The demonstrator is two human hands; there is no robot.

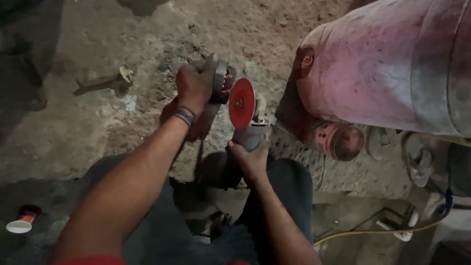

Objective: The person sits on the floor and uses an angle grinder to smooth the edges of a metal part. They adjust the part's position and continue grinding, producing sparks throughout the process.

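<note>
Over the dirt floor [98, 132], between my knees, I hold a round metal part [222, 82], possibly a bearing, edge-on to the red disc [242, 103] so its rim meets the wheel. My left hand [195, 86] is clamped around it; my right hand [252, 159] wraps the angle grinder [251, 132] body. A large pink drum [387, 64] lies alongside.

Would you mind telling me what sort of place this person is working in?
Probably a rough metalworking or repair workshop. The right hand holds an angle grinder with a red disc, the left hand grips a round metal part, and a large worn metal cylinder lies on the dusty dirt floor.
</note>
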